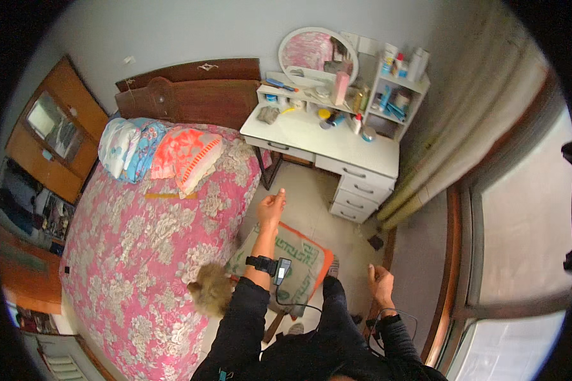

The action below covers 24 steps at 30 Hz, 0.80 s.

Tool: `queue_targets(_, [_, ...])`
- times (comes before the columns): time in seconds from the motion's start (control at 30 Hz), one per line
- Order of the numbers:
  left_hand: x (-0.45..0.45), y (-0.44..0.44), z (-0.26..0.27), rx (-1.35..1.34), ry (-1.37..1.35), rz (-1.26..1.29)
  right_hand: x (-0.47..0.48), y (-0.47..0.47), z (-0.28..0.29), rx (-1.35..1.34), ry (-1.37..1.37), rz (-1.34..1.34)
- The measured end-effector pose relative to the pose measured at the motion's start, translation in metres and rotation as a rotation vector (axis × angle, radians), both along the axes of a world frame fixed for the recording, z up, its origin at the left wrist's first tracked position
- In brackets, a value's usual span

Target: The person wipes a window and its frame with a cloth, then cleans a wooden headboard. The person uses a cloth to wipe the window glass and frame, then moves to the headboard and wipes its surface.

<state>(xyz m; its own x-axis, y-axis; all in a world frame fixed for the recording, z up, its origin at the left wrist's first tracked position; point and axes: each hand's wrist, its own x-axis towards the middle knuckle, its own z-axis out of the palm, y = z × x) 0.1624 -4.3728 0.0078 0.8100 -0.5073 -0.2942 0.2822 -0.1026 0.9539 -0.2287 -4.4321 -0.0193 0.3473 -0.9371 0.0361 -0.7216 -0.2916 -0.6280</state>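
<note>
My left hand (271, 208) is raised over the floor between the bed and the white dressing table (321, 138), its fingers curled with nothing visible in them. A device with a cable is strapped to that wrist. Low at the right, near the window side, my right hand (381, 284) is loosely curled, and no object shows in it. Beneath the left forearm lies a green-patterned floor mat (295, 247) with an orange edge. The bed (157, 238) has a pink floral cover, with folded bedding (186, 155) near its headboard.
A fluffy brown thing (212, 289), possibly a toy or an animal, is at the bed's edge. Bottles and jars stand on the table and its side shelf (403, 81), beside an oval mirror (318, 55). Curtains (457, 119) hang at the right. A small dark object (375, 242) lies on the floor.
</note>
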Motion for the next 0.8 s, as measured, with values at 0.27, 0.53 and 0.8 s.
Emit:
queue_targets(0.27, [0.177,-0.156,-0.072,0.376,-0.614,0.195,0.145,-0.166,-0.032,0.115,-0.127,0.426])
queue_targets(0.53, [0.336,-0.307,-0.101,0.629,-0.994,0.077,0.170,-0.263,-0.081,0.229,-0.029,0.459])
queue_targets(0.8, [0.383,-0.350,-0.133,0.828,-1.064,-0.138,0.151,-0.300,-0.116,0.254,0.018,0.444])
